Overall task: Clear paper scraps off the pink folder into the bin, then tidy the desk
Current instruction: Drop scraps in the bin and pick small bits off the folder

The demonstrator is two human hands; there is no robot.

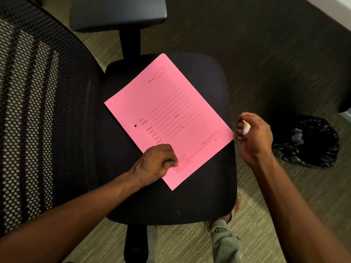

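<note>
Pink card, printed with ruled lines, is what the flat folder (169,118) is made of; it is lying slantwise on the black padded seat of the office chair (207,204), its long axis running from the near right corner up toward the chair's armrest post. No loose scraps are showing on its face now. The left hand (157,164) is curled, knuckles down, pinning the folder's near edge to the seat. The right hand (254,137) is hovering just off the folder's right corner, fingers bunched closed around small white paper scraps (246,129). What matters next is where the bin sits: the round bin lined with a black plastic bag (311,141) is standing on the carpet to the right of that hand, near it and lower, with something pale already inside. So the right hand is by far the nearer one, and a short carry rightward and down should probably bring the scraps over the opening.
</note>
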